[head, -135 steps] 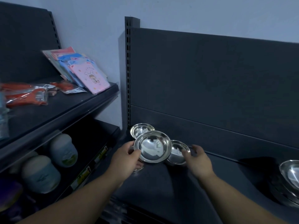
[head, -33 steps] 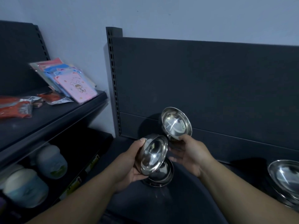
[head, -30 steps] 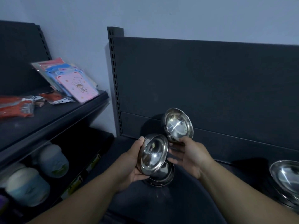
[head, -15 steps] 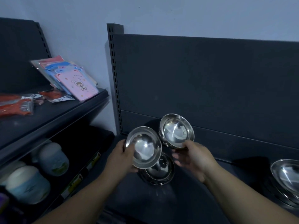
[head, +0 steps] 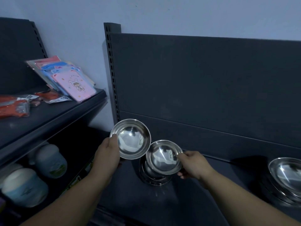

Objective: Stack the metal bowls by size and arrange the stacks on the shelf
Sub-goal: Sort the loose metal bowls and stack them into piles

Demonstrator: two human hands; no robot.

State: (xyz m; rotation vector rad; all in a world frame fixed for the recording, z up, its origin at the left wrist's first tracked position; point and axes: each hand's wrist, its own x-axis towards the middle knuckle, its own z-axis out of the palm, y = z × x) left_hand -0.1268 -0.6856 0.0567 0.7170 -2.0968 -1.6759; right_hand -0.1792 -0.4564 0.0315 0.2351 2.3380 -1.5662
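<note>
Metal bowls: larger bowl (head: 131,139) gripped in left hand (head: 107,153), smaller bowl (head: 163,157) gripped in right hand (head: 193,165), above half-hidden stack (head: 154,177); no legible writing.

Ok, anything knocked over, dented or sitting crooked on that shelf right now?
Nothing stands out. Each hand holds one small metal bowl by its rim: left hand, right hand. Below them a short stack of bowls sits upright on the shelf; the larger stack at the right edge looks orderly too. No dents visible.

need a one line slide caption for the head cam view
Left hand and right hand each hold a small metal bowl above a stack of bowls on the dark shelf.
</note>
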